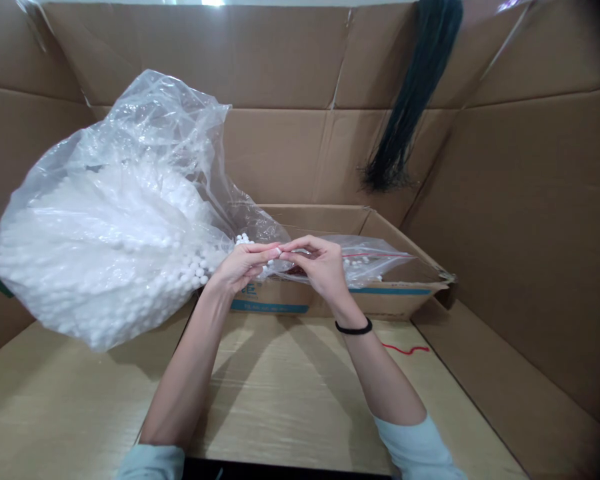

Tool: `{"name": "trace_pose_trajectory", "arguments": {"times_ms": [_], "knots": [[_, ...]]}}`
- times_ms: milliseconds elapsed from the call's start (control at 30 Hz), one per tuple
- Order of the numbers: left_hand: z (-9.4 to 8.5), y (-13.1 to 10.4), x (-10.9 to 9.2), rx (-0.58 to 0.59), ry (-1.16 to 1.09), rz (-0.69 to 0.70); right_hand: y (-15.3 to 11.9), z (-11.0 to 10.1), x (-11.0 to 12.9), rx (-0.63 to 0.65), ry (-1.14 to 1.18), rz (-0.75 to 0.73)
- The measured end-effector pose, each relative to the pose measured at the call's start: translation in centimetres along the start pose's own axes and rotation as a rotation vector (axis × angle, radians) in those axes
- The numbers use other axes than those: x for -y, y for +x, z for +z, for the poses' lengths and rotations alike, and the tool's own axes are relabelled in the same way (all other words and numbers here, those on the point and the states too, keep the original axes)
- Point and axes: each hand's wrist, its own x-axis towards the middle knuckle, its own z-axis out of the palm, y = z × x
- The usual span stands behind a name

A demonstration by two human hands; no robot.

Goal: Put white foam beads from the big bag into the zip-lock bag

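Observation:
My left hand (243,265) pinches a small white ball (279,252) between thumb and forefinger. The fingertips of my right hand (323,263) meet it from the other side, closed in a pinch; whatever they grip is too small to make out. Both hands are above an open cardboard box (330,303). Inside the box lies a clear zip bag (375,257) with a red seal line and several white balls. A large clear plastic bag (100,240), full of white balls, bulges at the left, with loose balls (197,270) at its mouth.
Tall cardboard walls (280,60) enclose the table (275,400) at the back and sides. A bundle of dark strands (415,100) hangs over the back wall. A short red cord (407,349) lies on the table by my right forearm.

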Motion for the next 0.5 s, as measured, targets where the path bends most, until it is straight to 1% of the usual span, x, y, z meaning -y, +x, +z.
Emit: {"name": "trace_pose_trajectory", "arguments": {"times_ms": [267,500], "knots": [[-0.01,-0.04,-0.09,-0.003,-0.021,-0.023,0.11,-0.20,-0.16,0.028,0.060,0.012],[0.19,-0.25,-0.22,0.007,-0.002,-0.024,-0.03,-0.36,-0.49,0.072,0.078,-0.010]]}}
